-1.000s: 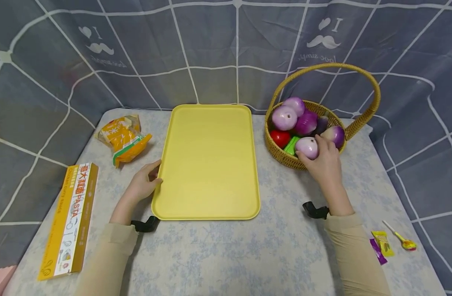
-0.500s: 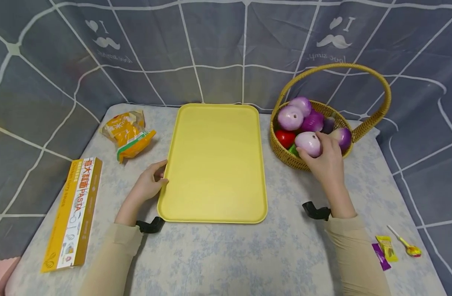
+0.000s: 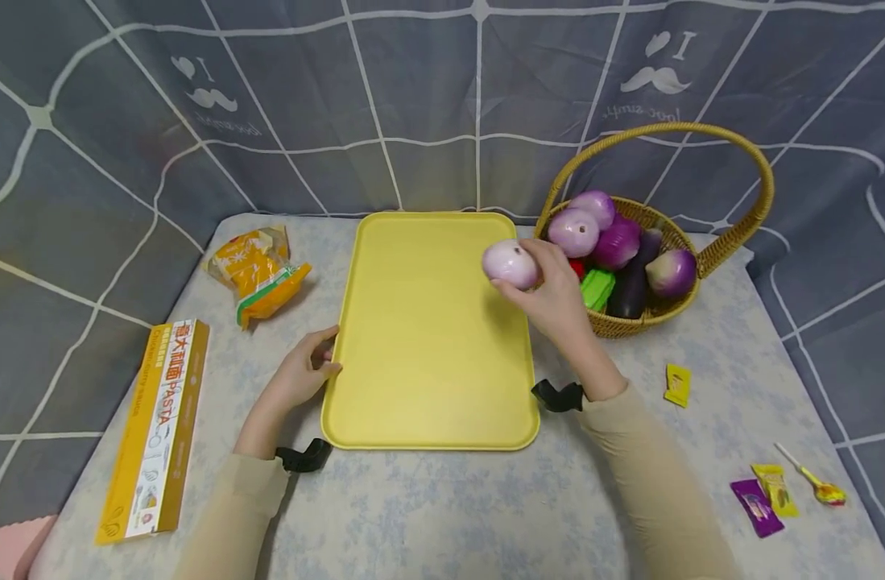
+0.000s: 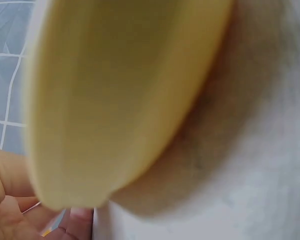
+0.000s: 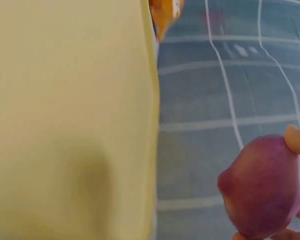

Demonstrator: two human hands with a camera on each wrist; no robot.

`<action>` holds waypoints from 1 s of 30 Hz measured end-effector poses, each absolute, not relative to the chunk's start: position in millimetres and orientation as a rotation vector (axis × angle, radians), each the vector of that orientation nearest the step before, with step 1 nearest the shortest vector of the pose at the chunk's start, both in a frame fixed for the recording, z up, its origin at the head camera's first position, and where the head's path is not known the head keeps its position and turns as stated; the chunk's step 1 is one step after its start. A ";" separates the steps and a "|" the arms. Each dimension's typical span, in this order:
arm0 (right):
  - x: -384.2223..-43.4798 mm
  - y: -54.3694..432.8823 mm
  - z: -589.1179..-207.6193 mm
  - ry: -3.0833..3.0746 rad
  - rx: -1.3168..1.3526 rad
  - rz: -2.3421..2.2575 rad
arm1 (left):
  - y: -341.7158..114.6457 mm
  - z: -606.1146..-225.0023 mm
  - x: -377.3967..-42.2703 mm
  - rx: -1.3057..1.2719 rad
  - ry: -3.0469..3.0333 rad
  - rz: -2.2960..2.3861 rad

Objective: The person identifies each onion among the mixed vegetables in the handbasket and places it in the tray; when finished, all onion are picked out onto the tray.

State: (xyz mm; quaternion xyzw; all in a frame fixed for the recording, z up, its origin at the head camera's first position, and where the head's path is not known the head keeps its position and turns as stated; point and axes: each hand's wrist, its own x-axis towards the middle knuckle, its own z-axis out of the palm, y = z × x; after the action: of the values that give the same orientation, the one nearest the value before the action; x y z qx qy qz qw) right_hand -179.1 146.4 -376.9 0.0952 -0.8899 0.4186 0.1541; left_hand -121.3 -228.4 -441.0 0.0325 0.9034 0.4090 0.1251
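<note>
My right hand (image 3: 558,302) grips a pale purple onion (image 3: 506,264) by its sides, thumb in front and fingers behind. The onion hangs over the upper right part of a yellow tray (image 3: 428,362), its shadow falling on the tray. In the right wrist view the onion (image 5: 262,187) shows a pointed tip, with fingertips around it. At the tray's left edge, my left hand (image 3: 297,374) pinches the rim between thumb and fingers. The left wrist view has the tray's corner (image 4: 105,100) large and blurred in front, with the left hand (image 4: 12,195) at its rim.
A wicker basket (image 3: 619,326) at the back right holds more onions (image 3: 574,232), an eggplant (image 3: 632,282) and a green item (image 3: 597,288). On the left lie an orange bag (image 3: 261,270) and a pasta box (image 3: 152,431). Candies (image 3: 757,507) and a lollipop (image 3: 812,477) lie at right.
My right hand has lifted the onion out of the basket and carried it left over the tray. The eggplant and a yellow candy are now uncovered. The left hand stays at the tray's rim.
</note>
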 end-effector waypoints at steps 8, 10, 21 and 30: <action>-228.5 62.2 -404.6 -2.685 0.402 1.439 | -231.2 -441.6 -115.7 0.038 2.617 1.162; -238.8 46.5 -410.5 -2.728 0.417 1.473 | -230.9 -441.4 -114.4 0.030 2.615 1.161; -268.4 12.0 -438.5 -2.874 0.321 1.508 | -221.5 -442.1 -115.8 0.029 2.585 1.154; -273.7 4.8 -436.7 -2.927 0.307 1.472 | -222.5 -437.4 -121.6 0.037 2.615 1.103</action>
State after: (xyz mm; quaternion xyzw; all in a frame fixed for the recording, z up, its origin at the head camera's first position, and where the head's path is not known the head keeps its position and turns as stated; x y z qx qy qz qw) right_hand -273.7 4.8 -436.7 0.0930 -0.8870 0.4461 -0.0744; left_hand -121.6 -222.5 -437.4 0.0128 0.9107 0.3841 0.1513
